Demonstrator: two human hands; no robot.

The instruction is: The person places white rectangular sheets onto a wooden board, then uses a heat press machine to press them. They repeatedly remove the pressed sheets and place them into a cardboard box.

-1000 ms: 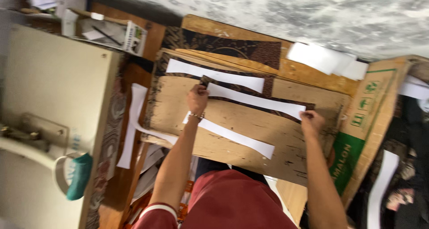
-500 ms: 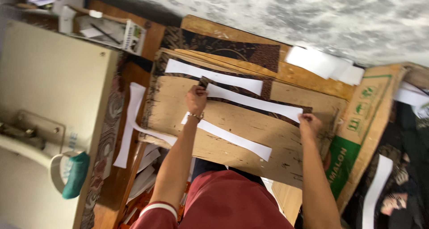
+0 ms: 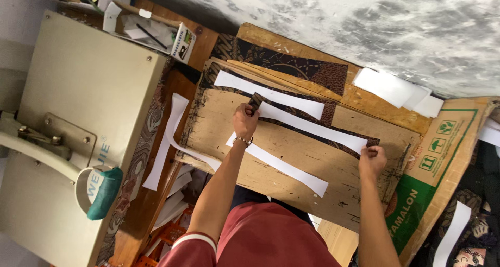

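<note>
A long dark patterned fabric strip (image 3: pixel 317 137) lies across a brown cardboard sheet (image 3: pixel 281 157), with a white paper strip (image 3: pixel 312 126) on top of it. My left hand (image 3: pixel 245 120) pinches the left end of the fabric strip. My right hand (image 3: pixel 372 160) pinches its right end. A second white paper strip (image 3: pixel 271 94) lies above, and a third white strip (image 3: pixel 284 165) lies just below my left wrist.
A beige heat press machine (image 3: pixel 78 121) with a handle stands at the left. Dark patterned cloth (image 3: pixel 291 64) lies behind the cardboard. White paper sheets (image 3: pixel 396 90) sit at the right back. A green-printed carton (image 3: pixel 432 173) is at the right. A curled white strip (image 3: pixel 166 142) hangs off the left edge.
The view has shifted slightly. My right hand has slid a little down and left along the strip's end. My left hand stays at the strip's left end.
</note>
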